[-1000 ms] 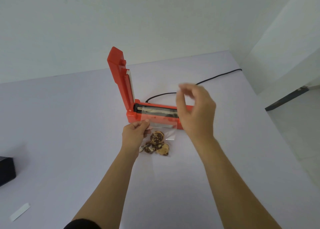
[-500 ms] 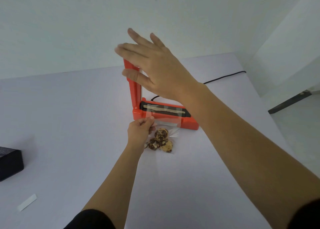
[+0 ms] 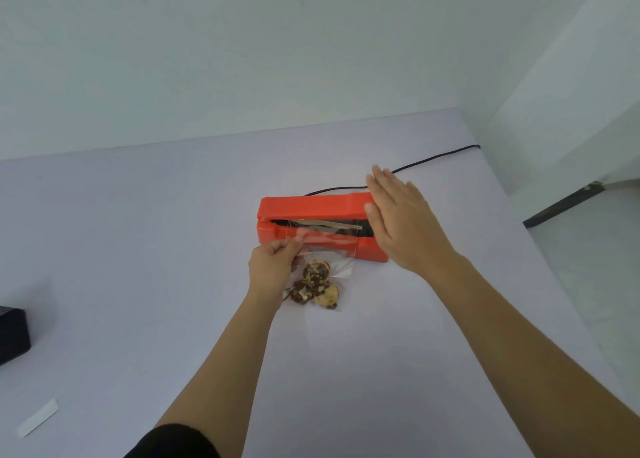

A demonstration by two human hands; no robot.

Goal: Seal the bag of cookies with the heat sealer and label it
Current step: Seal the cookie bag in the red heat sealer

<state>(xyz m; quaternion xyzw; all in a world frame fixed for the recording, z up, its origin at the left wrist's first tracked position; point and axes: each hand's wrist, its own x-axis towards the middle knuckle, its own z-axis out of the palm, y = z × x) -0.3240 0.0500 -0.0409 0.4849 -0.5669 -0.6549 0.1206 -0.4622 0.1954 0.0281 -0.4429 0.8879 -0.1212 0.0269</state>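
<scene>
Head view: left hand (image 3: pixel 273 265) pinches the bag (image 3: pixel 341 270), its mouth laid in the sealer (image 3: pixel 311 206). Right hand (image 3: pixel 398 222), fingers straight, lies flat on the sealer's right end.

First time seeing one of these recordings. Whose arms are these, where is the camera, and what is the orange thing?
No robot here: one camera, worn on a person's head, looks down at their own bare hands. The orange thing is a heat sealer, its lid almost down. The left hand pinches a clear bag whose open end lies across the sealer; cookies sit in it. The right hand rests flat on the lid. Also on the table: a black cord, a white strip and a black box.
</scene>
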